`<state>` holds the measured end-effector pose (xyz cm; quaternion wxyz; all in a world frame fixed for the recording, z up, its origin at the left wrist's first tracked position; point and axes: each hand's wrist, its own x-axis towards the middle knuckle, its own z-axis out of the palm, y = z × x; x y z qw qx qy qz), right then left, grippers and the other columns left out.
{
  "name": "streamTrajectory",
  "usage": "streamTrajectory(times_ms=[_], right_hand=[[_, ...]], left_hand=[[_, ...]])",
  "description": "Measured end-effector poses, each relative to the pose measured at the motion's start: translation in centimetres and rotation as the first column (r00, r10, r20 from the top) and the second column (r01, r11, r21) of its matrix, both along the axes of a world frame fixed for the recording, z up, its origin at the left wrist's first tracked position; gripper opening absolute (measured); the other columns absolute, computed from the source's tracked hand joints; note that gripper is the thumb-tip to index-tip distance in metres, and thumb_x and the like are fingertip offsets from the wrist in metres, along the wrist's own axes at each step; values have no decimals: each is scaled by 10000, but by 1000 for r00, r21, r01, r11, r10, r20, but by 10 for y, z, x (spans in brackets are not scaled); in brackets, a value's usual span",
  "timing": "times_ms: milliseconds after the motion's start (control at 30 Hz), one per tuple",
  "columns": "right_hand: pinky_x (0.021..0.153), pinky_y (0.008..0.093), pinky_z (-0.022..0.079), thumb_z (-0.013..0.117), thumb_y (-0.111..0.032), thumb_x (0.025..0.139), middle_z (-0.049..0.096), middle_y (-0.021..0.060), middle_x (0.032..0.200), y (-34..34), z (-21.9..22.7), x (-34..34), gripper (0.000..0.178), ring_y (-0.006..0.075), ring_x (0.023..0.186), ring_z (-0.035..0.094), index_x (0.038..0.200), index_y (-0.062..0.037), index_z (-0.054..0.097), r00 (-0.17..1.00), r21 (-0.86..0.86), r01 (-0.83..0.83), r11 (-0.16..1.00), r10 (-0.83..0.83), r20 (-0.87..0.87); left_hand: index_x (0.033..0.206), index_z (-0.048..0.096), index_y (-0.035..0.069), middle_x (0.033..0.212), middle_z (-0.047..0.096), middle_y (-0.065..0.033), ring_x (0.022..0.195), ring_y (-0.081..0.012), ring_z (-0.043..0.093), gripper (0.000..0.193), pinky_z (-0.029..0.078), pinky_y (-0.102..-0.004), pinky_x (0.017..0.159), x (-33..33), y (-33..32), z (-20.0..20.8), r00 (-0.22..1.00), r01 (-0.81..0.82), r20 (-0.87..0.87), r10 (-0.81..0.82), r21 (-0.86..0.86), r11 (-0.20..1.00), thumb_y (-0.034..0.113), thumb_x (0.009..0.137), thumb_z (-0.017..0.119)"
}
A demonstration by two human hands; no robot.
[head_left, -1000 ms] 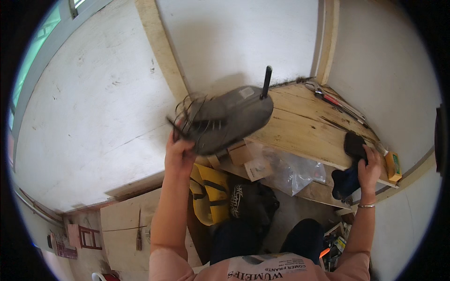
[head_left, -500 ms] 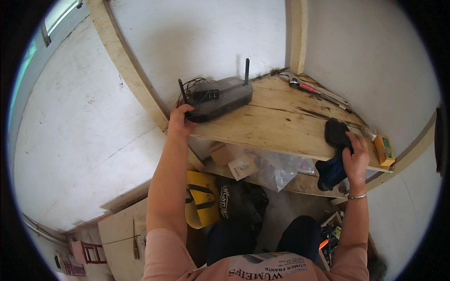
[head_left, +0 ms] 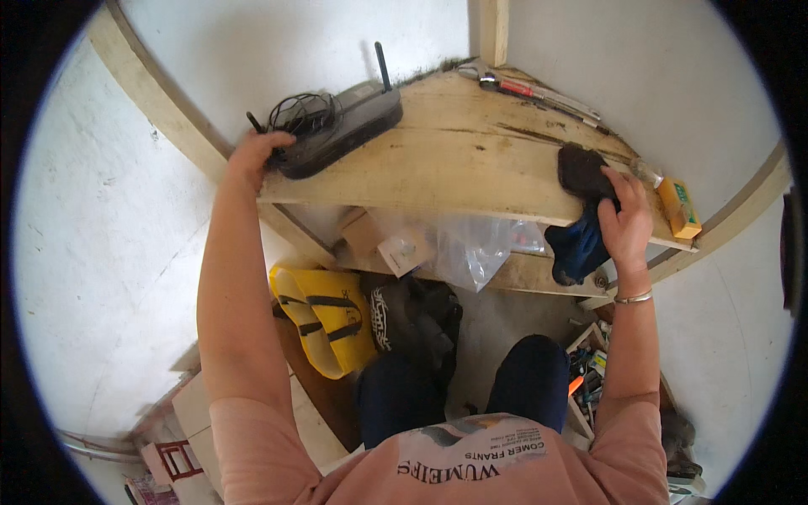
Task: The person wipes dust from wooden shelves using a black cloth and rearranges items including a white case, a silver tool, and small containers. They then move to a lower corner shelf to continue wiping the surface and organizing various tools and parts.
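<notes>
A dark grey router [head_left: 349,126] with two upright antennas rests on the corner shelf, a coil of thin black cable [head_left: 305,114] on top of it. My left hand [head_left: 261,153] grips the router's left end, thumb over the top and the other fingers partly hidden. On the shelf's right side, my right hand [head_left: 627,215] is closed on a cloth [head_left: 581,244]. Its dark blue part hangs over the front edge, and a black, padded-looking part [head_left: 582,171] lies on the boards under my fingertips.
The wooden shelf [head_left: 454,168] holds red-handled tools [head_left: 526,89] along the right wall and a yellow box [head_left: 678,208]. A lower shelf bears clear plastic bags [head_left: 475,248] and a small carton [head_left: 404,250]. Below are a yellow bag [head_left: 337,332], a black bag [head_left: 412,320] and a crate of oddments [head_left: 589,366].
The view has shifted, so the shelf and everything on it appear higher and farther left. Both hands keep their holds, on the router and the cloth.
</notes>
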<state>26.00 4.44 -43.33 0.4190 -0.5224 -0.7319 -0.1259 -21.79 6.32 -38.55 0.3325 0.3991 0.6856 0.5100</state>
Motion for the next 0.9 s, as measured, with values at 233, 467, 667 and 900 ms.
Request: streamTrajectory(times_ms=[233,467,667,900], right_hand=[[760,346,443,498,-76,687,557,143,988,4,-6,1,371,300,878,545,1046,-113,584,999,34,8,999,-9,33],[795,344,432,501,-82,691,555,152,1009,6,-8,4,370,305,915,541,1050,-115,584,999,15,34,999,-34,15],[815,331,419,475,-33,692,553,154,987,5,-5,1,372,296,913,540,1048,-73,574,999,14,-22,1000,21,30],[820,334,407,457,-22,696,549,148,960,5,-6,5,376,289,906,531,1054,-54,570,999,24,0,1000,-1,49]], left_hand=[[936,523,-9,875,558,-95,775,-190,536,283,429,-297,718,39,-47,-11,788,-215,-366,495,590,778,119,705,624],[1024,510,-25,923,571,-149,850,-224,563,445,472,-332,678,196,-77,-178,988,92,-143,-60,232,968,183,674,691],[921,510,-84,852,576,-199,813,-268,555,321,446,-354,714,256,-7,-227,898,7,435,-71,147,989,129,711,628],[903,560,6,785,559,-229,740,-364,552,230,441,-425,673,310,-76,-240,770,541,-423,-477,36,841,191,768,537]])
